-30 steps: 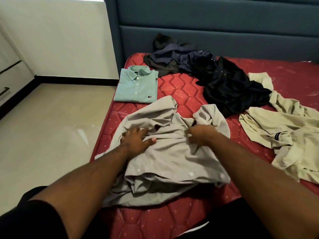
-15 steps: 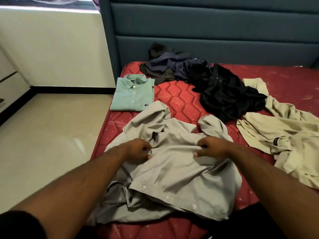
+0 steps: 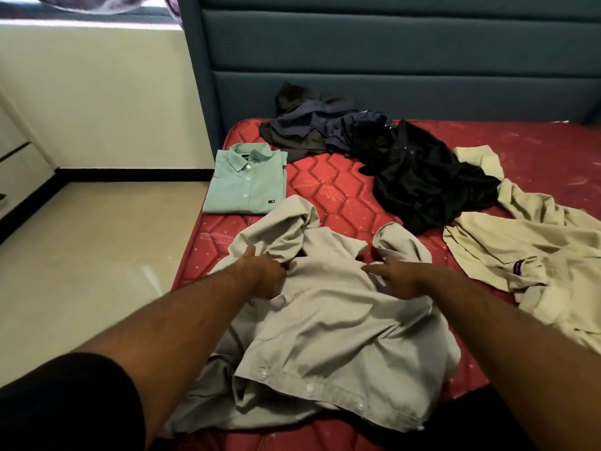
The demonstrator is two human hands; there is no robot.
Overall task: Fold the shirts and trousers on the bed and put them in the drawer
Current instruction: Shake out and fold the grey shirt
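Note:
A crumpled grey button shirt point(image 3: 331, 336) lies on the near part of the red mattress point(image 3: 328, 187), collar end away from me. My left hand point(image 3: 263, 271) grips a fold of it near the left shoulder, fingers curled into the cloth. My right hand point(image 3: 400, 276) rests on the shirt's right shoulder with fingers stretched out leftward. A folded green shirt point(image 3: 247, 183) sits at the mattress's left edge. Unfolded garments lie beyond: a black one point(image 3: 422, 187), a dark navy and brown heap point(image 3: 312, 128), and a beige one point(image 3: 527, 255) at the right.
A teal padded headboard point(image 3: 390, 60) closes the far end of the bed. Shiny tiled floor point(image 3: 81, 242) runs along the bed's left side. White drawer fronts point(image 3: 19, 170) show at the far left edge of view.
The view tipped up a little. My hands spread slightly apart on the grey shirt; the right hand went from pinching cloth to lying flat, and the left moved up into the shoulder fold.

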